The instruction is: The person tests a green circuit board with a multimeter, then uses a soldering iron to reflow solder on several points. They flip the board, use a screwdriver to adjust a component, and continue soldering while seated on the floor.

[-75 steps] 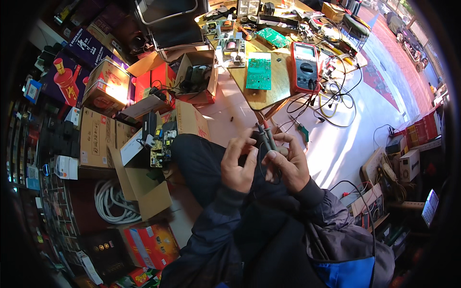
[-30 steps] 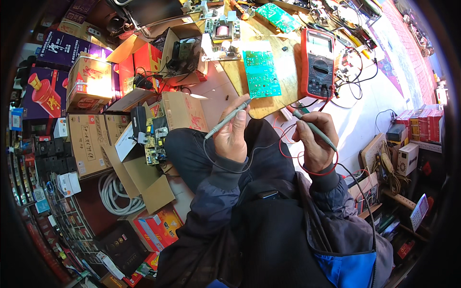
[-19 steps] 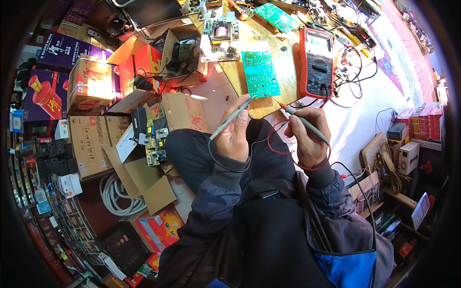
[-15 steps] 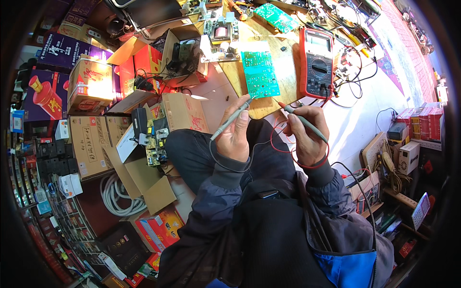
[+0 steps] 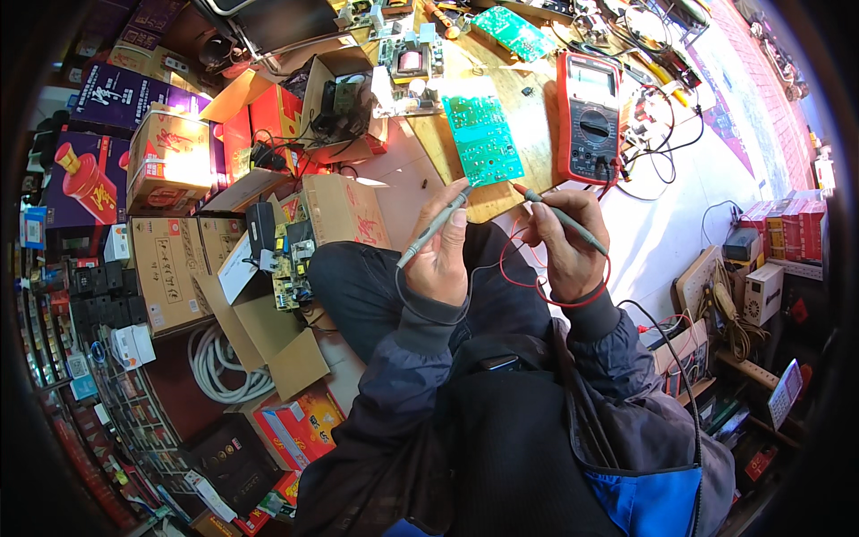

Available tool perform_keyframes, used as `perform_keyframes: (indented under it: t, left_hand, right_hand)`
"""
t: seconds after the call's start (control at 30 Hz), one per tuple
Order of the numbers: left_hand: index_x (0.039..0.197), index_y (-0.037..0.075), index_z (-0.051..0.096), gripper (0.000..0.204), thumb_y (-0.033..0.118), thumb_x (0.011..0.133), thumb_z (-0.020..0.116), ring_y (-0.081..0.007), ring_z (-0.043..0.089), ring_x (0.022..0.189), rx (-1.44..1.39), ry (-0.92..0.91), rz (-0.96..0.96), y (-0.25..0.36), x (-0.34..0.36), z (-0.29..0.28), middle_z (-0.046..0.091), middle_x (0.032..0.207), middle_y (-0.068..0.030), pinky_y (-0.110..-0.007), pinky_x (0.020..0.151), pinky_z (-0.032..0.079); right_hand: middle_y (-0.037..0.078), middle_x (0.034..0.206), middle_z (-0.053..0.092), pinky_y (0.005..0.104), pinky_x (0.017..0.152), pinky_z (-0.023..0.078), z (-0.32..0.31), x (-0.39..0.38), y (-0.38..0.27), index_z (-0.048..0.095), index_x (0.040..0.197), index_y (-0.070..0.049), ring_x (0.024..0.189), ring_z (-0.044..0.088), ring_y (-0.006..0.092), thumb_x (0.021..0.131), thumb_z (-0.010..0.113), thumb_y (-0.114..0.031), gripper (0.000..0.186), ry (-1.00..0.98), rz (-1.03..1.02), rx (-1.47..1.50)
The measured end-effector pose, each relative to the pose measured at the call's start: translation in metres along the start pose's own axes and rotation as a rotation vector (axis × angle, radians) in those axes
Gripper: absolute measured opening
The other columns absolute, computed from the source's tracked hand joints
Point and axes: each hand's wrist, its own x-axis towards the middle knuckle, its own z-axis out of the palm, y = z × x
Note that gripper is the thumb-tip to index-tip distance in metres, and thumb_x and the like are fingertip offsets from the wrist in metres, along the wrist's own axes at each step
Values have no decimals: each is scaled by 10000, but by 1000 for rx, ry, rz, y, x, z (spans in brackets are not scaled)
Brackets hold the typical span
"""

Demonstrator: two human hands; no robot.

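Observation:
A green circuit board (image 5: 484,141) lies solder side up on the wooden tabletop (image 5: 537,109), at its near edge. My left hand (image 5: 442,255) grips a grey multimeter probe (image 5: 433,229), its tip close to the board's lower left corner. In my right hand (image 5: 573,242) is a second grey probe (image 5: 569,224) with a reddish tip, just off the board's lower right corner. Whether either tip touches the board I cannot tell. A black lead trails from the left probe, a red one from the right. The red-framed multimeter (image 5: 591,121) sits right of the board.
Another green board (image 5: 512,34) and a board with a transformer (image 5: 412,61) lie farther back. Cables and tools crowd the back right. Cardboard boxes (image 5: 168,268) stack up at the left, beside a coiled white hose (image 5: 219,367). A power strip (image 5: 747,370) lies at the right.
The circuit board has turned slightly, its far end leaning more to the left. Both probes have shifted a little, the right one moving slightly left and its tip nearer the board.

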Motion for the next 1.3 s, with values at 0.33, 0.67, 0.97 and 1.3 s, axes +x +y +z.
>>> perform_keyframes:
  t: [0.33,0.67,0.97,1.3]
  left_hand:
    - [1337,-22,649,330,170,1075,587,-198,636,1185,38,-1,15,-2,-1,2,683,1301,-106,-339,1061,491]
    - [1342,-33,636,329,143,1068,594,-212,639,1204,37,-4,16,-3,-2,2,682,1310,-120,-347,1067,501]
    - [1342,-33,637,329,141,1066,596,-220,637,1221,36,-6,16,-3,-2,4,679,1324,-130,-350,1083,487]
    - [1319,-46,644,290,90,1070,582,-211,621,1244,29,-5,-3,-3,-3,4,663,1338,-147,-336,1081,474]
  right_hand:
    - [79,862,657,242,598,539,-1,2,6,584,1084,17,691,681,119,1008,686,-81,160,-25,-10,-42]
    - [76,837,680,240,598,542,0,3,5,581,1080,12,687,684,116,1010,689,-92,165,-7,17,-19]
    - [115,862,682,272,643,535,-1,3,3,539,1116,17,690,654,142,1040,632,-70,148,-53,52,-48]
    - [78,823,680,236,579,527,0,4,8,579,1082,8,670,679,117,1017,684,-98,163,-29,9,-20]
